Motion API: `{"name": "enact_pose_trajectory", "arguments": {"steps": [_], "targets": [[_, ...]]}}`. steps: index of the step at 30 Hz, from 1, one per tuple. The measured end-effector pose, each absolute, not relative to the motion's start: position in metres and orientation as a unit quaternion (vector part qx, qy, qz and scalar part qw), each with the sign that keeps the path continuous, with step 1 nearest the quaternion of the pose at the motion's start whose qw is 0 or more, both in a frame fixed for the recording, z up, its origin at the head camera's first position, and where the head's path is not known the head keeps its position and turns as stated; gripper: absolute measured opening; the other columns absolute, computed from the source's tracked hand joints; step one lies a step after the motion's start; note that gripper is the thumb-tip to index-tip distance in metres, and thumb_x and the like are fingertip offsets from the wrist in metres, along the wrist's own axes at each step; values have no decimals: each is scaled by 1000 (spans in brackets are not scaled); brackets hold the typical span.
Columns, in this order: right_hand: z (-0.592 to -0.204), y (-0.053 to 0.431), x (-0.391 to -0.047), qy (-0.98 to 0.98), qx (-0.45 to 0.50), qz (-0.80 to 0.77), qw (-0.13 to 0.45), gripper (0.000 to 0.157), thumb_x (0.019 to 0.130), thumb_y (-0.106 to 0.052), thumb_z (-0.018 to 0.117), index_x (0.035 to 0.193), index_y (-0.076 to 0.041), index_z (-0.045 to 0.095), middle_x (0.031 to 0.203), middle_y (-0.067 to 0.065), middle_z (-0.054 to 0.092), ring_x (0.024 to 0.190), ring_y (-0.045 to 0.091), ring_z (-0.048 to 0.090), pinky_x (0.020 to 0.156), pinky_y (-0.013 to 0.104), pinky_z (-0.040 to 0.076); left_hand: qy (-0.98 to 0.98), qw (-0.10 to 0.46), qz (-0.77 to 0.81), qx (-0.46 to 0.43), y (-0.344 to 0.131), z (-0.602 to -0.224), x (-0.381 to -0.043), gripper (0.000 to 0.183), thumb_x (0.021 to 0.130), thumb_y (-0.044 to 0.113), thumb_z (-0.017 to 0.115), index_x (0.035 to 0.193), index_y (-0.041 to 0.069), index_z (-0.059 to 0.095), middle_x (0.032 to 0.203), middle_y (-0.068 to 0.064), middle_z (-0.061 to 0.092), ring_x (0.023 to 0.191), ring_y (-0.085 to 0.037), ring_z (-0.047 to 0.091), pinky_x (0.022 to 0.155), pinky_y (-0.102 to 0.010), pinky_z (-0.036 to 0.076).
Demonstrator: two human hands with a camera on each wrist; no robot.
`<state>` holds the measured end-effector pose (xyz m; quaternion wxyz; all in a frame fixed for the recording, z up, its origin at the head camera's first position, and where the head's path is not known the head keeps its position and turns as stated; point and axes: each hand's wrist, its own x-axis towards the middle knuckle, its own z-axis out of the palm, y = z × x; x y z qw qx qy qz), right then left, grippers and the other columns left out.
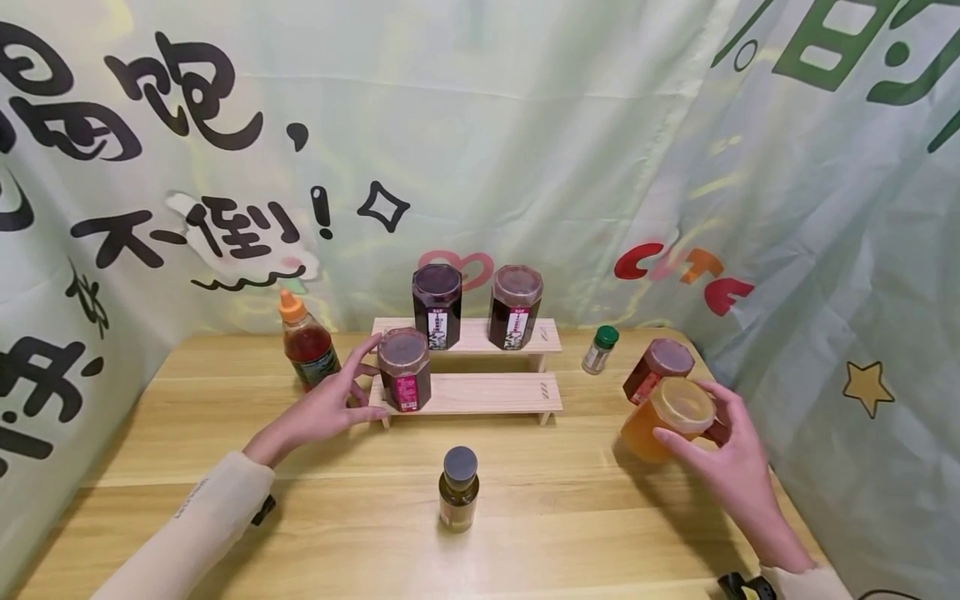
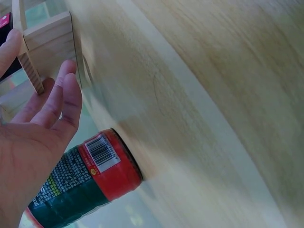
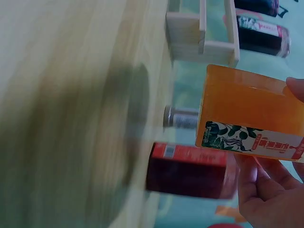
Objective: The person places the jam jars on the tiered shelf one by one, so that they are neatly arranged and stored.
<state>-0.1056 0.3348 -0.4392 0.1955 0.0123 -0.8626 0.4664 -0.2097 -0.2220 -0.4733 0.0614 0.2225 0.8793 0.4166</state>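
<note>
My right hand (image 1: 723, 467) grips a jar of amber contents (image 1: 660, 421) by its upper part, tilted and raised off the table. Its plant-patterned label shows in the right wrist view. A dark-red jar (image 1: 641, 379) stands just behind it. At the left end of the two-step wooden rack (image 1: 480, 393), my left hand (image 1: 330, 406) has its fingers spread loosely, beside a dark jar with a pink label (image 1: 405, 375) on the lower step. In the left wrist view those fingers (image 2: 57, 102) lie by the rack's end; whether they touch it, I cannot tell.
Two dark jars, one left (image 1: 437, 308) and one right (image 1: 516, 308), stand on the upper step. An orange-capped sauce bottle (image 1: 309, 346) is beside my left hand. A green-capped shaker (image 1: 600, 350) stands right of the rack, and a dark-capped bottle (image 1: 458, 492) in front.
</note>
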Motion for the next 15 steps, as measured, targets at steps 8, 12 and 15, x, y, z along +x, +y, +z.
{"name": "enact_pose_trajectory", "arguments": {"steps": [8, 12, 15], "targets": [[-433, 306, -116, -855, 17, 487, 176, 87, 86, -4, 95, 153, -3, 39, 130, 4, 66, 109, 5, 65, 91, 13, 49, 878, 58, 418, 225, -222, -472, -210, 118, 95, 21, 90, 176, 36, 6, 150, -31, 58, 88, -19, 71, 72, -41, 58], [-431, 292, -121, -854, 37, 489, 174, 86, 85, -4, 95, 152, -2, 41, 132, 10, 66, 109, 7, 64, 91, 14, 48, 878, 59, 418, 226, -222, -473, -209, 116, 96, 23, 89, 176, 33, 7, 149, -32, 58, 89, -19, 72, 72, -41, 58], [-431, 282, -125, -852, 50, 492, 171, 86, 85, -5, 96, 151, -2, 42, 132, 13, 67, 108, 9, 65, 92, 15, 48, 877, 65, 422, 218, -222, -472, -209, 117, 95, 24, 90, 176, 37, 6, 150, -29, 59, 90, -20, 72, 74, -42, 58]]}}
